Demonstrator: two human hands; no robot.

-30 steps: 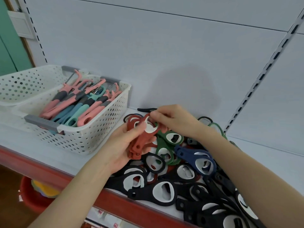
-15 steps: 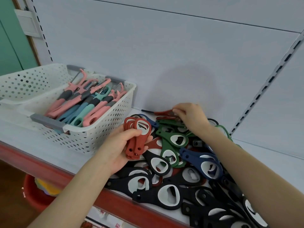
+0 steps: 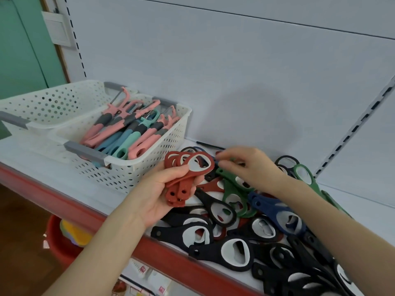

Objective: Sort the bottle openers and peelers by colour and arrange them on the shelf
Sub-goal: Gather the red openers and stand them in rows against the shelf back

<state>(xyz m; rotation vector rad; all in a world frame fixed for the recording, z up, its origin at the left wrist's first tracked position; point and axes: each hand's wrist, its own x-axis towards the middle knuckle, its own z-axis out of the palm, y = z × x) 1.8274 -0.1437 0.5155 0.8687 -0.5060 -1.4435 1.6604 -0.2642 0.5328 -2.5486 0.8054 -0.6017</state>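
A white shelf (image 3: 38, 159) with a red front edge carries a perforated basket (image 3: 149, 167) and a heap of bottle openers (image 3: 235, 251).

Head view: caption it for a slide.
Left hand holds red openers; right hand reaches into the mixed pile beside the peeler basket.

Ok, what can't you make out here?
Head view:
Right hand: motion blur hides whether it pinches anything.
Red openers in the left hand: stacked, count unclear.
Black openers: cut off by the bottom-right edge.
Peelers: lower ones buried in the basket.
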